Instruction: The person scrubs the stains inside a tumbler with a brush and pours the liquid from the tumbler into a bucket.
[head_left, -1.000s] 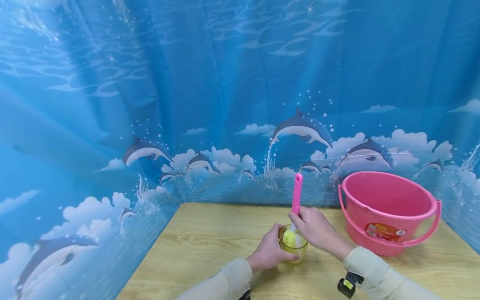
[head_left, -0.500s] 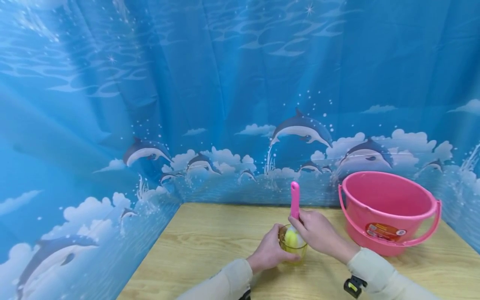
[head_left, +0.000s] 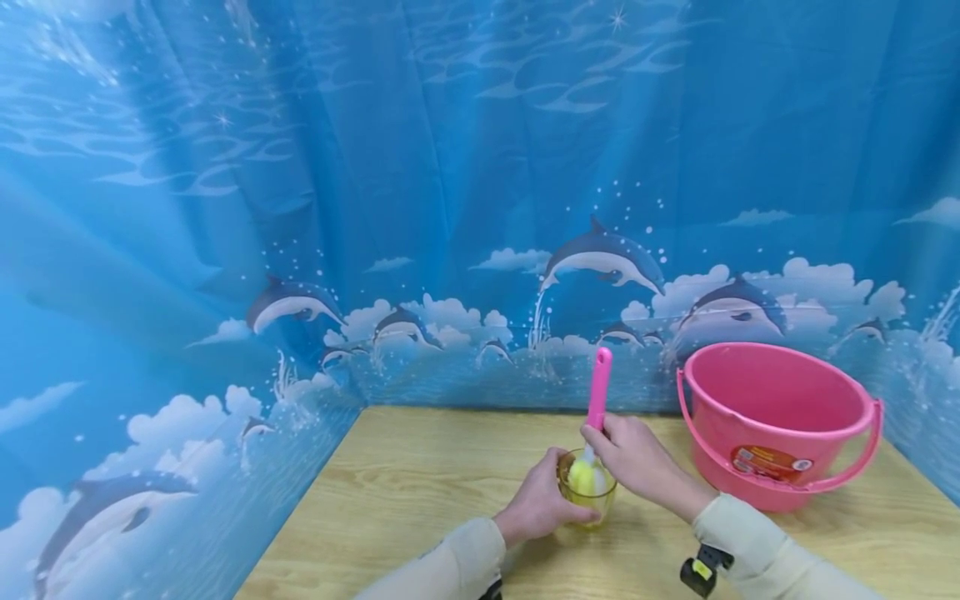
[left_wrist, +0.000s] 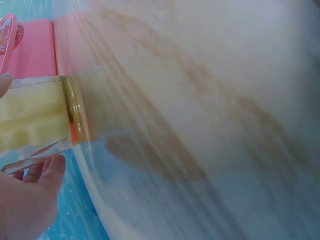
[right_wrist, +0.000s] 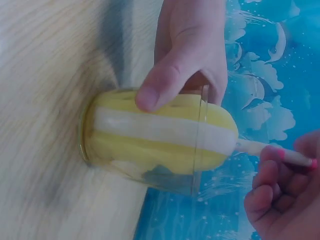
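A yellow-tinted clear glass [head_left: 594,510] stands upright at the wooden table, its base right at the surface. My left hand [head_left: 538,502] grips it from the left; in the right wrist view the thumb [right_wrist: 152,95] lies along its wall. Inside the glass sits the yellow and white sponge head [right_wrist: 155,131] of a cup brush, its rounded end near the stem poking out past the rim. My right hand [head_left: 641,467] holds the brush low on its pink handle [head_left: 599,387], which points up with a slight lean to the right. In the left wrist view the sponge shows through the glass [left_wrist: 35,115].
A pink bucket [head_left: 772,450] with its handle hanging down at the front stands on the right of the table [head_left: 405,475]. Behind and to the left hangs a blue curtain [head_left: 465,167] printed with dolphins.
The right hand has pushed the brush deeper into the glass and then drawn it back up, with the handle now leaning a little more to the right. Left hand and glass stay put.
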